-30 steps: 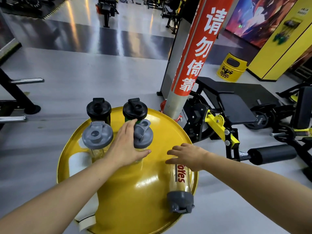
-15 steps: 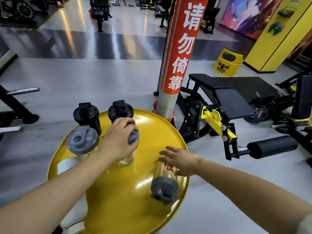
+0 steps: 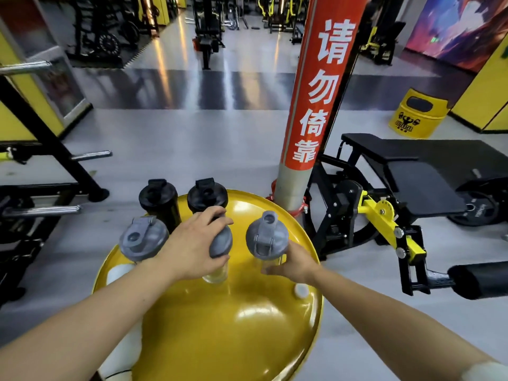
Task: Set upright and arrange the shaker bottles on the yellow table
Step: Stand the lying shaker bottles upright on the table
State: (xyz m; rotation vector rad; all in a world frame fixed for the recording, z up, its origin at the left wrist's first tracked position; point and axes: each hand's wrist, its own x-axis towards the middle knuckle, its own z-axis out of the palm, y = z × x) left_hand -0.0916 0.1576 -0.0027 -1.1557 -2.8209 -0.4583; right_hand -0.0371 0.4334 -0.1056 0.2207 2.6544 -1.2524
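Note:
Several shaker bottles stand upright on the round yellow table (image 3: 233,325). Two black bottles are at the far edge, one on the left (image 3: 159,199) and one beside it (image 3: 206,196). A clear bottle with a grey lid (image 3: 143,239) stands at the left. My left hand (image 3: 195,243) grips the grey lid of the middle clear bottle (image 3: 221,244) from above. My right hand (image 3: 295,264) wraps the clear body of the right grey-lidded bottle (image 3: 267,235), which stands upright.
A small white cap (image 3: 301,290) lies near the table's right rim. White cloth (image 3: 121,273) hangs over the left rim. A red-sleeved pillar (image 3: 313,105) rises just behind the table. A black and yellow gym machine (image 3: 384,210) stands to the right.
The right bottle lay on its side under my right hand; it now stands upright in that hand. My left hand moved from the middle bottle's side onto its lid.

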